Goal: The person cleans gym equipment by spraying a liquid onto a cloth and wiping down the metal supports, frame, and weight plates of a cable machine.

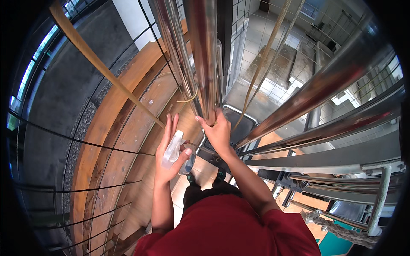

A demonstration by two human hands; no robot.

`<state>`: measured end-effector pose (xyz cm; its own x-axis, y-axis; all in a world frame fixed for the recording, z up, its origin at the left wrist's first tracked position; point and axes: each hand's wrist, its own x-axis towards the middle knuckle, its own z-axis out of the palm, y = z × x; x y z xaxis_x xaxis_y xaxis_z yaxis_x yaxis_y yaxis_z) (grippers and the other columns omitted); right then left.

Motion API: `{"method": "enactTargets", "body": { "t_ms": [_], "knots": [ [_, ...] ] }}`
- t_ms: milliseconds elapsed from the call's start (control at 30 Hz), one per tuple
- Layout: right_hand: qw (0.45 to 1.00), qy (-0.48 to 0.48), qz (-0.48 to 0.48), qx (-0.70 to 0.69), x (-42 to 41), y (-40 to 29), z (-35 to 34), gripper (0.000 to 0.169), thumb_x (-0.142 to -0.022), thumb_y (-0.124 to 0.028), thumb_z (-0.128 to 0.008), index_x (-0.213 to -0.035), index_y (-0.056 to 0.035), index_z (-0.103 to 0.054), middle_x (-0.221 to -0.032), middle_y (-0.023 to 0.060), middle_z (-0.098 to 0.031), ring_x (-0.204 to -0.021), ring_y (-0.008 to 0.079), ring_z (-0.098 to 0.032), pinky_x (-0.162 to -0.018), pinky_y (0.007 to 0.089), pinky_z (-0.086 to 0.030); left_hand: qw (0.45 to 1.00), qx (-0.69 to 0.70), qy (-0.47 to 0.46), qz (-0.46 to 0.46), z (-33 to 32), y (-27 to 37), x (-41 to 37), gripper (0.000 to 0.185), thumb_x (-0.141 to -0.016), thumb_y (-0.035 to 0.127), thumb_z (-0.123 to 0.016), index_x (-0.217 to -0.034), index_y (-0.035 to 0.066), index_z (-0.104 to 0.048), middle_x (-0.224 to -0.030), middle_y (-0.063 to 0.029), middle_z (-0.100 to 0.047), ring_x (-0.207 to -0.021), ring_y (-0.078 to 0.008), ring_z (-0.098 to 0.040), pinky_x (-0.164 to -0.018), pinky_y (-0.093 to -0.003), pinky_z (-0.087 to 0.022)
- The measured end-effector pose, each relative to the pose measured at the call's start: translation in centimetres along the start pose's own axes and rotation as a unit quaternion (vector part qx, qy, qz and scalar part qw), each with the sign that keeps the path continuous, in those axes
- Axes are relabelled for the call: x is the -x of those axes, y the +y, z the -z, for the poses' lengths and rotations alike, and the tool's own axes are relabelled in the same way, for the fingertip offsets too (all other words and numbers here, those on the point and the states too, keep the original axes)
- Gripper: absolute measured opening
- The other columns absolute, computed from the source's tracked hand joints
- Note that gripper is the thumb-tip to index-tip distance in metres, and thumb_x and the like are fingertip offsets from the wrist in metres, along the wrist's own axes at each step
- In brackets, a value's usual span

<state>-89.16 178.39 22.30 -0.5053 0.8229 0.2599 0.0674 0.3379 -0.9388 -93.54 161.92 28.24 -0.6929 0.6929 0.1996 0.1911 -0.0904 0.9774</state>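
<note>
My left hand [169, 153] holds a spray bottle [187, 163] by its neck, with the white and clear spray head [174, 150] between thumb and fingers; two fingers stretch upward beside it. To its right, my right hand [217, 131] is wrapped around the lower part of a shiny metal pole [205, 64], the thumb lying on the left. Whether a cloth is under the palm cannot be seen. A second chrome pole [176, 48] runs close beside the first on the left. A thin yellowish band [189, 99] curves around that pole.
Wide metal tubes [307, 86] slant away at the right, above a thick rope [339, 228]. Wooden steps or ledges [105, 118] curve along the left behind a dark wire grid [96, 146]. A tan cord [112, 76] crosses there. Thinner ropes [266, 54] hang in front of another wire mesh.
</note>
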Motion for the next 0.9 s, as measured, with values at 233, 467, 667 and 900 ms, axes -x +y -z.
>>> {"method": "enactTargets", "body": {
  "t_ms": [233, 467, 667, 900],
  "knots": [
    [0.954, 0.06, 0.226, -0.188, -6.1, -17.8, 2.1, 0.033, -0.081, -0.017, -0.083, -0.103, -0.0021, -0.064, -0.076, 0.0112, -0.072, -0.072, 0.0193, -0.073, -0.064, 0.032, -0.054, 1.0, 0.009, -0.005, -0.008, 0.1, -1.1, 0.2, 0.1, -0.085, 0.026, -0.075, -0.162, 0.003, -0.016, -0.162, -0.0167, -0.035, -0.078, -0.0123, -0.063, -0.087, -0.0296, -0.055],
    [0.944, 0.077, 0.292, -0.132, -6.5, -18.5, 1.6, 0.022, -0.085, -0.012, -0.076, -0.098, -0.0001, -0.063, -0.08, 0.0101, -0.07, -0.07, 0.0174, -0.068, -0.066, 0.0301, -0.052, 0.989, 0.077, -0.124, -0.024, 2.8, -2.7, -1.5, 0.097, -0.084, 0.011, -0.074, -0.163, 0.007, -0.016, -0.165, -0.0132, -0.032, -0.095, -0.0127, -0.06, -0.088, -0.0292, -0.052],
    [0.998, 0.041, -0.034, 0.046, 1.1, 3.0, -1.1, 0.03, -0.085, -0.023, -0.079, -0.1, -0.0005, -0.067, -0.081, 0.0167, -0.072, -0.079, 0.0289, -0.074, -0.071, 0.0362, -0.055, 0.97, 0.106, -0.218, -0.021, 3.5, -4.5, -3.1, 0.105, -0.081, 0.013, -0.08, -0.164, 0.009, -0.014, -0.165, -0.0101, -0.033, -0.101, -0.0104, -0.055, -0.081, -0.0256, -0.049],
    [0.987, 0.126, 0.08, 0.056, -3.0, -8.9, -0.4, 0.026, -0.085, -0.025, -0.082, -0.088, -0.0018, -0.07, -0.066, 0.009, -0.068, -0.062, 0.0135, -0.067, -0.06, 0.0295, -0.051, 0.943, 0.159, -0.291, 0.013, 5.5, -5.4, -3.6, 0.104, -0.081, 0.008, -0.078, -0.164, 0.011, -0.014, -0.166, -0.0106, -0.03, -0.094, -0.0094, -0.056, -0.085, -0.026, -0.049]
  ]
}}
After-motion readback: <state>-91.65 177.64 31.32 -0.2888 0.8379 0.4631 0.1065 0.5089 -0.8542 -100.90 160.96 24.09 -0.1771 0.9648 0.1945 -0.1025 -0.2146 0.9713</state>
